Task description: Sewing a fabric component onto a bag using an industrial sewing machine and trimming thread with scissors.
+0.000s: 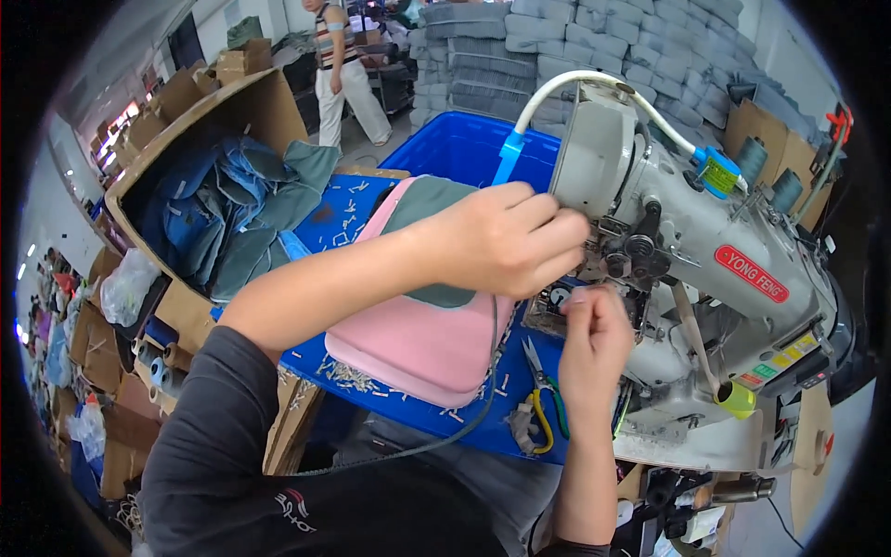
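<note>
my left hand (515, 239) reaches across from the left, its back toward the view, close in front of the head of a grey sewing machine (691, 237) that fills the right side. its fingers are curled, but their tips are hidden, so i cannot tell whether they are clamped on anything. my right hand (594, 348) rises from below, just under and beside the machine's needle area, thumb and fingers bent near each other; i cannot tell whether they pinch something.

beneath my left forearm, on a blue desk (399, 408), lies a pink tray-like piece (408, 348) with grey-green fabric (427, 202) on top. small pale scraps (348, 376) are scattered beside it. near my right wrist lie scissors (538, 373) with yellow and green handles. a dark cord (418, 452) curves along the front of the desk.

to the left, a tilted open cardboard box (269, 111) holds blue and grey-green fabric pieces (232, 200). a blue crate (445, 148) stands behind the desk, and a white tube (548, 91) arches over the machine. farther back, a person (339, 79) in a striped top stands near stacked grey bundles (575, 42).
</note>
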Demonstrator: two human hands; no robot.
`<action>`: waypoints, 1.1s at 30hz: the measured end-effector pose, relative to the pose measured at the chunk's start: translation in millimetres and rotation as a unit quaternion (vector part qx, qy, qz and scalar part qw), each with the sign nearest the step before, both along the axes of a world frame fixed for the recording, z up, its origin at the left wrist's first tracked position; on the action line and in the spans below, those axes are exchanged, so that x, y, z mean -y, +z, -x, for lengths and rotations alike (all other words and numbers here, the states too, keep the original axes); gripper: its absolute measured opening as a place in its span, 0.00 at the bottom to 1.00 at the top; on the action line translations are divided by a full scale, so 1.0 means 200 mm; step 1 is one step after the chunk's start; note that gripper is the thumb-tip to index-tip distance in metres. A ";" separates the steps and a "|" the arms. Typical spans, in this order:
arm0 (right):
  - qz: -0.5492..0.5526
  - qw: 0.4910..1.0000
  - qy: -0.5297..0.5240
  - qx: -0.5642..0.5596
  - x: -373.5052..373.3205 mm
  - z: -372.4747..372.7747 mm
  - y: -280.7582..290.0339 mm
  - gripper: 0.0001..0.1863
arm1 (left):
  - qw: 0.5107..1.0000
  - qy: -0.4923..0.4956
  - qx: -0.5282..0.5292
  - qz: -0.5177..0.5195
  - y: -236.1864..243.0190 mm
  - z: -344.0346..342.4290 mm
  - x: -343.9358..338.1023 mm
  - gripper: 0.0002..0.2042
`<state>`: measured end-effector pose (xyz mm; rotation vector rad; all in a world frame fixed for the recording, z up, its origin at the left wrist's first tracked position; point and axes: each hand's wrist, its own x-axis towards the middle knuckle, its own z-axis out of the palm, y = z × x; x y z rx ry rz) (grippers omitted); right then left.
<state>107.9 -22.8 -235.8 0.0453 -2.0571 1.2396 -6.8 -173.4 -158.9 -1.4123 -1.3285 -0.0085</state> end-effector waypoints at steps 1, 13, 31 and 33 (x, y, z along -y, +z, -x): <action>-0.013 1.000 0.007 0.012 0.01 0.00 0.00 0.10 | 1.000 -0.004 0.000 0.000 -0.01 -0.02 0.02 0.05; 0.262 0.917 0.227 0.199 0.06 -0.08 -0.11 0.09 | 0.969 0.007 0.242 0.042 -0.19 -0.16 0.07 0.22; -0.303 0.887 -0.037 0.346 -0.04 -0.57 -0.50 0.29 | 0.797 -0.034 0.601 -0.042 -0.50 -0.19 0.09 0.04; -0.350 0.875 -0.056 0.330 -0.03 -0.57 -0.45 0.30 | 0.786 -0.018 0.617 -0.034 -0.51 -0.19 0.13 0.03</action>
